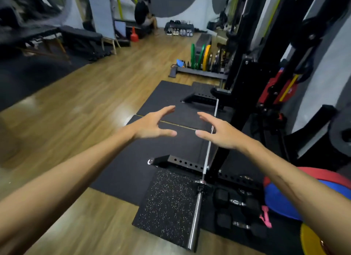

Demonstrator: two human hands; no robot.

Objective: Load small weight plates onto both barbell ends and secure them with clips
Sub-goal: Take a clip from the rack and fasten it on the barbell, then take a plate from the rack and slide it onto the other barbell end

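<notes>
Both hands, left hand (152, 124) and right hand (221, 132), reach forward empty, fingers spread wide. The long silver steel barbell (208, 156) rests unloaded on the black rack's arms (182, 162) below, above black rubber floor mats (165, 97).

barbell (207, 156) — chrome, resting low across rack arms | near sleeve bare — no plate
</notes>
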